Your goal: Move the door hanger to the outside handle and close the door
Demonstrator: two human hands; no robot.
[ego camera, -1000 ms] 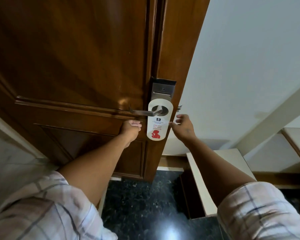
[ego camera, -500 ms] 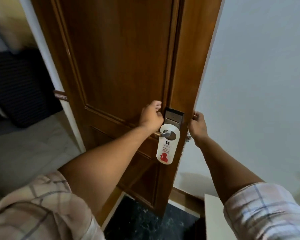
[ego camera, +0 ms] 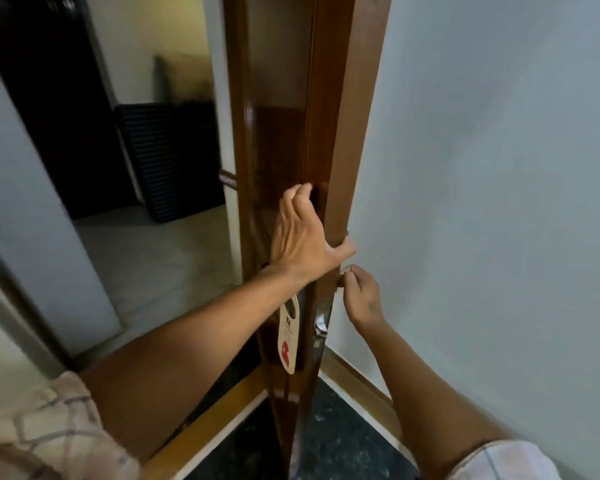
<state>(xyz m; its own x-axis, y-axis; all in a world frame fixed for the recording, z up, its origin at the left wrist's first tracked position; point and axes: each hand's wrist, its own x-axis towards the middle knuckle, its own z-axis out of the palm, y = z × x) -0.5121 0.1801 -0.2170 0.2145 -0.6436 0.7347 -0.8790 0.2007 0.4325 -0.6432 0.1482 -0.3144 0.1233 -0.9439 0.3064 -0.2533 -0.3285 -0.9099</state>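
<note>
The brown wooden door (ego camera: 329, 140) stands wide open and I see it nearly edge-on. A white door hanger (ego camera: 288, 336) with a red figure hangs on the door's left face, its handle hidden behind my left forearm. My left hand (ego camera: 303, 239) wraps the door's edge above the lock, fingers on the left face and thumb on the right side. My right hand (ego camera: 359, 294) is just right of the edge, fingers curled at the metal latch plate (ego camera: 321, 318); whatever it holds on the far side is hidden.
A pale wall (ego camera: 492, 202) lies close behind the door on the right, with a wooden skirting board (ego camera: 357, 375) at its foot. Left of the door the doorway opens onto a light floor (ego camera: 160, 271) and a dark slatted panel (ego camera: 174, 157). Dark stone floor (ego camera: 336, 441) lies below.
The door has swung from showing its face to nearly edge-on. My left hand left the handle and moved up onto the door's edge. The hanger stays on its handle.
</note>
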